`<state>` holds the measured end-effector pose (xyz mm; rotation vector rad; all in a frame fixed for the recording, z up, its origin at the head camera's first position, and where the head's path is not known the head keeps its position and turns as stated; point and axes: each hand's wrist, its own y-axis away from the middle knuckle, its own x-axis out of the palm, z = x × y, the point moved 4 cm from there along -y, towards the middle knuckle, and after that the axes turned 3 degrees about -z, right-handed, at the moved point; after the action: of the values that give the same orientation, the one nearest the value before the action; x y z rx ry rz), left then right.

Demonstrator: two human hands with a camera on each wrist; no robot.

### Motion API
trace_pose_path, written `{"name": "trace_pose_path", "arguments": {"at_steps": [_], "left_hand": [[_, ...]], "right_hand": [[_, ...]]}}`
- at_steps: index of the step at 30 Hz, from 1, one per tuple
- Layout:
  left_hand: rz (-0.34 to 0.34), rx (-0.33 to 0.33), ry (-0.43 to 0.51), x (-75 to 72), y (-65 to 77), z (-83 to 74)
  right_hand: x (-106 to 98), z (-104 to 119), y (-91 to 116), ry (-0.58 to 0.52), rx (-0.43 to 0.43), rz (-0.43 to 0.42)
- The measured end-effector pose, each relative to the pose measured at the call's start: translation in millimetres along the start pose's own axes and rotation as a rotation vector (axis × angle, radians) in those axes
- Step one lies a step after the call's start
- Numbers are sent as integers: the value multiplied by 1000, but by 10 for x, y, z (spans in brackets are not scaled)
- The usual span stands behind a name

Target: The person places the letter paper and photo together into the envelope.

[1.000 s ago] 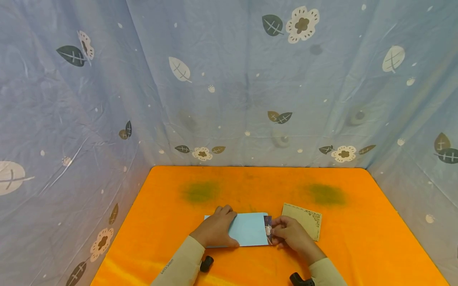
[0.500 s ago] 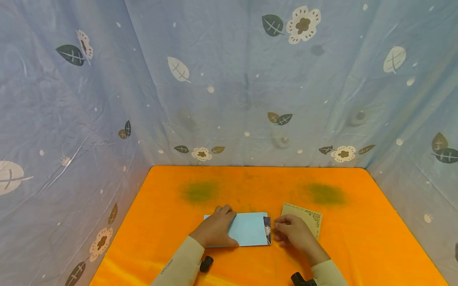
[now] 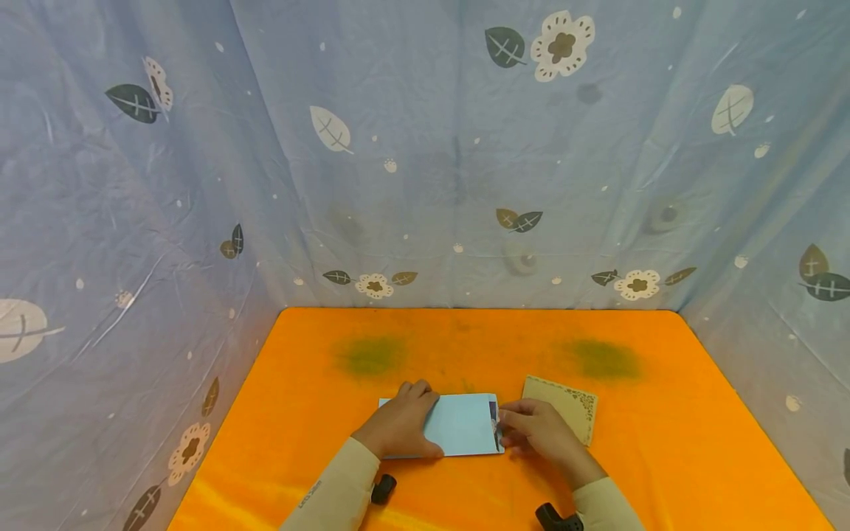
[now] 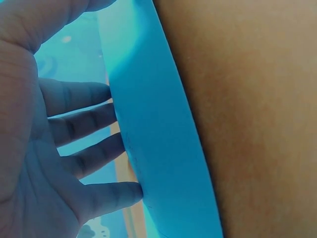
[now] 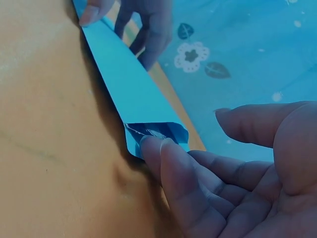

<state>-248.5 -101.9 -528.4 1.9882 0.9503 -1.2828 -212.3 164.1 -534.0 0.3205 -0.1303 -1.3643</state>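
A light blue envelope (image 3: 461, 424) lies lengthwise on the table with its mouth facing right. My left hand (image 3: 401, 424) holds it across its width, thumb on the near edge and fingertips on the far edge, as the left wrist view shows on the envelope (image 4: 163, 129). Inside the mouth sits a dark printed card (image 3: 493, 419), with only a narrow strip showing. My right hand (image 3: 541, 435) touches the card's end with its fingertips. In the right wrist view those fingers (image 5: 181, 183) reach into the mouth, while the thumb stands apart from them.
A tan paper piece (image 3: 574, 405) with an ornamented corner lies beyond my right hand, partly covered by it. The orange table (image 3: 465, 339) has two greenish patches toward the back. Blue flowered curtains (image 3: 425, 162) enclose the table at the back and sides.
The card has slid left, deeper into the envelope, so less of it shows. My right hand drew back slightly, then returned to the card. The left hand stays in place.
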Motion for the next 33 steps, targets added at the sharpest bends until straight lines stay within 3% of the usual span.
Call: {"name": "trace_pose_path", "arguments": {"at_steps": [14, 22, 33], "left_hand": [[-17, -4, 2, 41, 6, -5], [-20, -7, -15, 49, 20, -14], [-14, -3, -9, 37, 24, -35]], "right_hand": [[105, -19, -42, 19, 13, 28], [102, -30, -52, 1, 15, -26], [93, -32, -42, -10, 6, -20]]}}
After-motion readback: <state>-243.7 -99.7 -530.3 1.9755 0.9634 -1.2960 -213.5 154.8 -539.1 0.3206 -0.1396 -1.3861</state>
